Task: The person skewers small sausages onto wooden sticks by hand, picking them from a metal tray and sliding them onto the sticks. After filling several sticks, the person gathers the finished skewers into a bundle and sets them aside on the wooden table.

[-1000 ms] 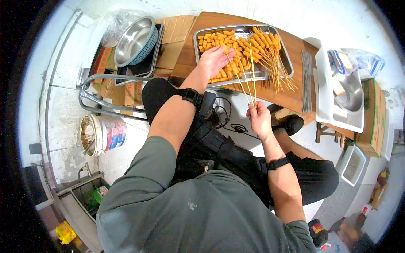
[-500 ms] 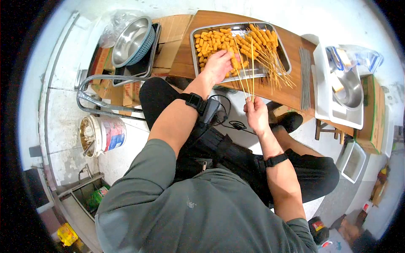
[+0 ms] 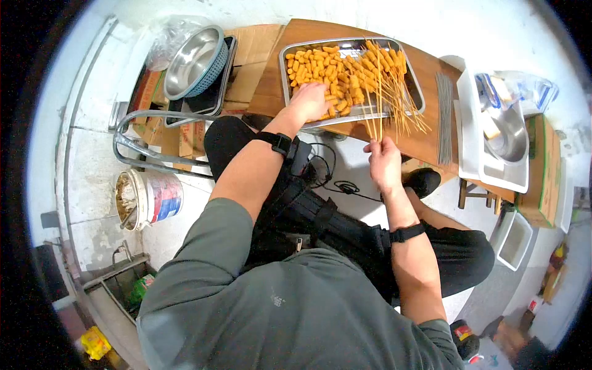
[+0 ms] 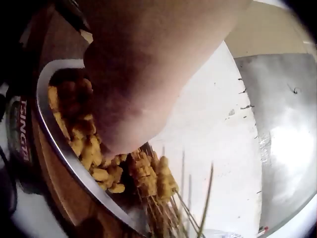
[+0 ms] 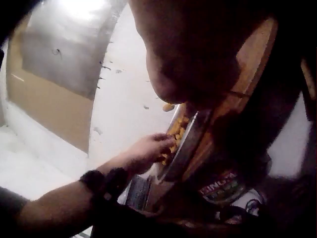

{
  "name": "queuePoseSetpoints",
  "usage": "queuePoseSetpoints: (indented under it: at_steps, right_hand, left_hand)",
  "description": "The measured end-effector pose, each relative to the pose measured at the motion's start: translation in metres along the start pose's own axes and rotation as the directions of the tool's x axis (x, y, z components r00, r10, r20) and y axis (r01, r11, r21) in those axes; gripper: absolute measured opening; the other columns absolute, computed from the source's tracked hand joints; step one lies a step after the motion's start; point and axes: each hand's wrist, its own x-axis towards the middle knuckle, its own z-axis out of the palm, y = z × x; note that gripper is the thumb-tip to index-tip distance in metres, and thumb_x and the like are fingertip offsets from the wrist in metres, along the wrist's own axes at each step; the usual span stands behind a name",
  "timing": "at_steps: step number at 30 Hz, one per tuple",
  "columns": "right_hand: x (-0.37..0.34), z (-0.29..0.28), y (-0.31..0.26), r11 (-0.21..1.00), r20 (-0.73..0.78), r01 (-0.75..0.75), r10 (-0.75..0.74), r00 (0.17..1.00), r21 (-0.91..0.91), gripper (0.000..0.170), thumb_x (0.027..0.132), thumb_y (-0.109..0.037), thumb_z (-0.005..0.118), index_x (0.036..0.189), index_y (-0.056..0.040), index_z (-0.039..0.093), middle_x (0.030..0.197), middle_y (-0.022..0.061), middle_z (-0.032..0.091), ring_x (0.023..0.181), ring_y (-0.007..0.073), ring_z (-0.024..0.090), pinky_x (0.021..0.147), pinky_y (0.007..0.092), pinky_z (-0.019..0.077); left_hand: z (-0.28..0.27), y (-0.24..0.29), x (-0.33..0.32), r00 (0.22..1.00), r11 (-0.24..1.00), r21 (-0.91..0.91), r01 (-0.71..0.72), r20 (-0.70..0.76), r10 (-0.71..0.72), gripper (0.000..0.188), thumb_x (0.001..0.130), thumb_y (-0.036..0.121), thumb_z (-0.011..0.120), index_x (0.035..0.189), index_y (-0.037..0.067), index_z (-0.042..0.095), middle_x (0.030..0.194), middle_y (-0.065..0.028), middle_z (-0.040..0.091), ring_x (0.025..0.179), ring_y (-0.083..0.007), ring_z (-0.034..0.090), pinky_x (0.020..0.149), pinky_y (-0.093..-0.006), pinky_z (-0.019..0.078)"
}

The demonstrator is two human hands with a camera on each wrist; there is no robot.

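Observation:
In the head view, my left hand (image 3: 310,102) reaches down into the near left part of a metal tray (image 3: 284,75), its fingertips among loose orange sausage-like pieces (image 3: 317,63). Those fingertips are mostly hidden, so I cannot tell whether they pinch a piece. My right hand (image 3: 386,165) grips the lower ends of several thin bamboo skewers (image 3: 373,126) just off the tray's near edge. Their upper parts slant over the tray, overlapping the food in this view. Finished-looking skewers of orange pieces (image 3: 391,58) lie at the tray's right, bare sticks toward me.
The tray stands on a wooden table (image 3: 431,139). A bundle of thin grey rods (image 3: 444,117) lies right of it, beside white bins (image 3: 470,129) with a metal bowl (image 3: 512,139). At left are a steel basin (image 3: 191,58), a metal tube frame (image 3: 123,139) and a bucket (image 3: 163,196).
My left hand has turned palm-down and moved from beside the skewer tips to the loose pieces at the near left. My right hand has shifted slightly right with the skewers.

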Motion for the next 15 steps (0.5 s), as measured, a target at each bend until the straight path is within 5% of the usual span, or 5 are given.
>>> queuePoseSetpoints:
  at_steps: [3,6,8,15]
  right_hand:
    - [0.008,-0.025,-0.029,0.987,-0.133,0.153,-0.159,0.978,-0.056,0.023,0.094,-0.019,0.052,0.085,0.0002,0.061,0.076,0.0178,0.067,0.074,0.0318,0.066,0.07,0.0399,0.0502]
    - [0.025,-0.058,-0.06,0.952,-0.205,0.208,-0.255,0.945,-0.227,0.024,0.094,-0.021,0.052,0.091,0.0008,0.062,0.082,0.0216,0.066,0.081,0.0381,0.065,0.073,0.0432,0.0498]
    - [0.047,-0.079,-0.073,0.92,-0.228,0.182,-0.271,0.935,-0.346,0.026,0.094,-0.023,0.052,0.093,0.0002,0.062,0.085,0.0235,0.066,0.084,0.041,0.064,0.076,0.0456,0.0491]
    - [0.117,-0.115,-0.038,0.849,-0.286,0.095,-0.278,0.917,-0.52,0.028,0.091,-0.024,0.05,0.096,-0.0009,0.065,0.092,0.0263,0.066,0.091,0.0445,0.062,0.082,0.0488,0.0485]
  left_hand:
    - [-0.003,0.0,-0.012,0.995,0.983,0.176,-0.051,0.094,0.035,0.047,0.086,0.03,0.063,0.125,0.006,0.057,0.118,-0.0186,0.061,0.111,-0.0361,0.056,0.098,-0.0406,0.0437]
    - [-0.005,0.001,-0.01,0.989,0.985,0.161,-0.069,0.138,0.046,0.034,0.085,0.022,0.058,0.114,0.004,0.063,0.116,-0.0188,0.061,0.111,-0.0358,0.057,0.097,-0.0426,0.0438]
    - [-0.002,0.0,-0.009,0.983,0.99,0.134,-0.03,0.183,0.005,0.025,0.084,0.014,0.052,0.101,0.002,0.066,0.112,-0.0189,0.063,0.108,-0.0364,0.058,0.094,-0.0448,0.0453]
    - [-0.02,0.004,-0.009,0.972,0.99,0.142,-0.004,0.232,-0.029,0.024,0.085,0.012,0.05,0.1,0.001,0.064,0.107,-0.0224,0.064,0.104,-0.0367,0.061,0.089,-0.0448,0.0483]
